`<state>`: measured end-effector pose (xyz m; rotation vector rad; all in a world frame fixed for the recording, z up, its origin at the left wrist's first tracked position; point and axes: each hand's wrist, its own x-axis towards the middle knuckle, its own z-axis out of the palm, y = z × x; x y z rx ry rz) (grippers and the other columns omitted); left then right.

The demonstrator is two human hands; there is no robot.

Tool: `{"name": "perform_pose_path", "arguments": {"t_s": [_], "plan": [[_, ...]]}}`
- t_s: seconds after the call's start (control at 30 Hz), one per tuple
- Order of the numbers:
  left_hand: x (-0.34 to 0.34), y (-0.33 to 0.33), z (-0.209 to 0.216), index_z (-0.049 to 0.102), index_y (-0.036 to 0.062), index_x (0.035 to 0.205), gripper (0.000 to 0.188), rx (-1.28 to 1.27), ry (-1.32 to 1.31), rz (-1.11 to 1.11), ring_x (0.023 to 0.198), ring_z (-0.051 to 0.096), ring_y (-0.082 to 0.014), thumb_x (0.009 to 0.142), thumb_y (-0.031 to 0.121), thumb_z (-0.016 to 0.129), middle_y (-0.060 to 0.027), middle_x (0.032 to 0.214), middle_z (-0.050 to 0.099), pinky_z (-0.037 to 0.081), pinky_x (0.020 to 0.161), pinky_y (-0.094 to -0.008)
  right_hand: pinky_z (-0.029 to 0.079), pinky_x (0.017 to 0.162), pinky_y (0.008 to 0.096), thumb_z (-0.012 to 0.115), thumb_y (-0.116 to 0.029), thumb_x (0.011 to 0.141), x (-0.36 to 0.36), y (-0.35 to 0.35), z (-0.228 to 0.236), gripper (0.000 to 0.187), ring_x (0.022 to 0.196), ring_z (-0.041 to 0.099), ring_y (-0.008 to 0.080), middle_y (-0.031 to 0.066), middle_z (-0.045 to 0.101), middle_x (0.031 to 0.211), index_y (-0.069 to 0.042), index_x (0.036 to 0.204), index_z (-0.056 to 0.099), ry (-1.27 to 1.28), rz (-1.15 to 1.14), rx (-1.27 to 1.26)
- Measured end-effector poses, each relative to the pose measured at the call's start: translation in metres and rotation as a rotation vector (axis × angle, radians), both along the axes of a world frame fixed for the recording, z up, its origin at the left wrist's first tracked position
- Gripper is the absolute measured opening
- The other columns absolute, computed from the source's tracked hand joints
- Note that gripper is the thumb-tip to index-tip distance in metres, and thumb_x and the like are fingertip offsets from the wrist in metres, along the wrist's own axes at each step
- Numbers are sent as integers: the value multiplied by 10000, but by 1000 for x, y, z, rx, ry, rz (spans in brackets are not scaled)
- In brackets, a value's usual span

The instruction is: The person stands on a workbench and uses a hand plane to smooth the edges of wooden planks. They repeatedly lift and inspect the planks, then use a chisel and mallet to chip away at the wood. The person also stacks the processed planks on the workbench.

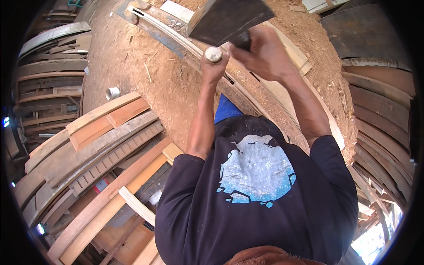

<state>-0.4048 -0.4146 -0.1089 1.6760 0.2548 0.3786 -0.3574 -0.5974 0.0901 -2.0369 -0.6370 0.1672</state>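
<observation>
My left hand is wrapped round an upright tool handle with a round, pale, worn end, which looks like a chisel. Its blade is hidden below the fist. My right hand, a little blurred, grips the handle of a dark block-headed mallet. The mallet's head is raised above and just beyond the chisel's end, apart from it. Under both hands runs a long wooden piece with narrow slots cut in it, slanting from the far left toward my right side.
Pale boards lie beside the slotted piece on the right. Stacked planks fill the left, and more dark timbers line the right. A small can lies on the sawdust-covered floor.
</observation>
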Motion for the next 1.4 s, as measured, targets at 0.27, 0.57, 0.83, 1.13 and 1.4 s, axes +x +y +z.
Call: {"name": "perform_pose_path", "arguments": {"t_s": [0.27,0.57,0.83,1.13,1.4], "plan": [[11,-3,-2,615,57,880,211,-57,99,-24,689,586,-62,809,86,813,41,748,625,500,633,-252,508,662,303,735,-174,902,4,-29,5,233,688,617,104,47,686,778,-1,1052,695,44,-136,322],[13,-2,1,607,51,875,205,-5,173,-31,695,588,-65,815,74,802,30,755,629,494,630,-249,509,682,255,787,-175,903,11,-41,5,209,768,620,72,-8,703,877,-37,1043,714,32,-197,304],[12,-5,9,618,46,889,191,10,177,-38,724,607,-74,811,66,791,12,779,652,510,663,-255,504,633,311,733,-147,900,12,-28,4,190,652,578,98,40,679,759,15,991,692,75,-158,437],[14,-23,-20,671,24,1000,187,191,-38,-112,810,653,-99,828,56,737,-30,896,712,539,721,-284,540,775,493,671,-228,836,5,-13,-71,333,858,688,398,197,713,860,-62,1125,667,65,102,-620],[5,-1,-1,622,42,891,184,-25,178,-29,720,601,-65,815,64,788,16,770,650,514,659,-266,513,716,448,702,-251,820,10,-20,-17,308,763,677,384,213,678,782,-6,1007,683,23,-161,-36]]}}
